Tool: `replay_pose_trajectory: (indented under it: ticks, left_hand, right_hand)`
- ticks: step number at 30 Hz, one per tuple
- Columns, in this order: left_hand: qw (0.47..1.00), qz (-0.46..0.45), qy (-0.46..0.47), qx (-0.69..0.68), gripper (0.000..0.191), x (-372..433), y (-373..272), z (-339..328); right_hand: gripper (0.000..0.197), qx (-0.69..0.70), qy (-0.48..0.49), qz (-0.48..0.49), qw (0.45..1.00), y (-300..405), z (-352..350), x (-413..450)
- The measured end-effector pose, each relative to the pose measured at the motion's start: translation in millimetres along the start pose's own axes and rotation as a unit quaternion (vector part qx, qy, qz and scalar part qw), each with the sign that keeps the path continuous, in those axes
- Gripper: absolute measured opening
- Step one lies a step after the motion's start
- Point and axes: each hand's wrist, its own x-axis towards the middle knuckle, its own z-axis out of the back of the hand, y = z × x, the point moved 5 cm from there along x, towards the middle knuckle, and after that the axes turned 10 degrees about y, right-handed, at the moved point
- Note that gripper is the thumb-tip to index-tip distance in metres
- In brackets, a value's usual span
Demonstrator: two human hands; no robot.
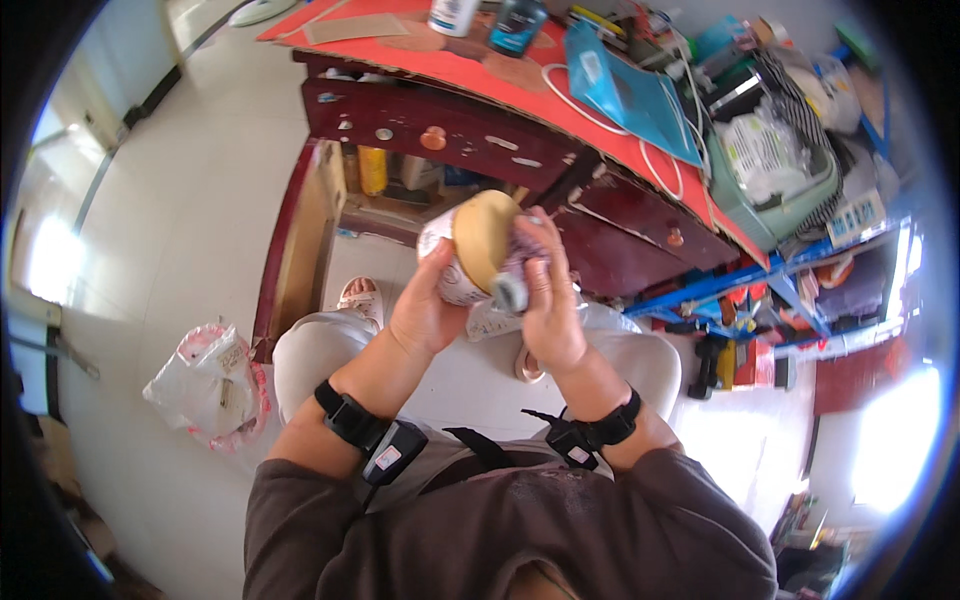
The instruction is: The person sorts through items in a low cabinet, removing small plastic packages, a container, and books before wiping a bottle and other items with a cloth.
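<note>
In front of me, above my knees, my left hand [429,304] grips a round container [484,236] with a yellowish lid and a white printed side. The container lies tilted on its side, its lid turned towards my right hand. My right hand [551,292] is closed around a crumpled purplish-grey cloth [525,262], which is against the lid. Part of the cloth is hidden by the fingers. Behind the container, a dark red wooden cabinet [495,146] has its left door [296,247] swung open, showing bottles inside.
On the red cabinet top [480,71] stand a white bottle [452,15] and a dark bottle [517,26], beside a blue bag [630,97] and a filled green basket [780,217]. A white plastic bag [206,382] lies on the floor at left. A blue metal rack [795,300] stands at right.
</note>
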Motion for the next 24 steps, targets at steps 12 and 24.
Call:
replay_pose_trajectory:
  ticks: [12,24]
  left_hand:
    - [0.998,0.051,-0.002,0.023,0.049,-6.3,5.9,9.6]
    - [0.928,-0.125,-0.041,0.348,0.077,4.9,-13.5,-0.6]
  right_hand:
    - [0.028,0.313,0.058,-0.249,0.915,-44.6,7.7,30.3]
    - [0.035,0.563,-0.115,-0.315,0.755,-59.9,-23.6,-6.0]
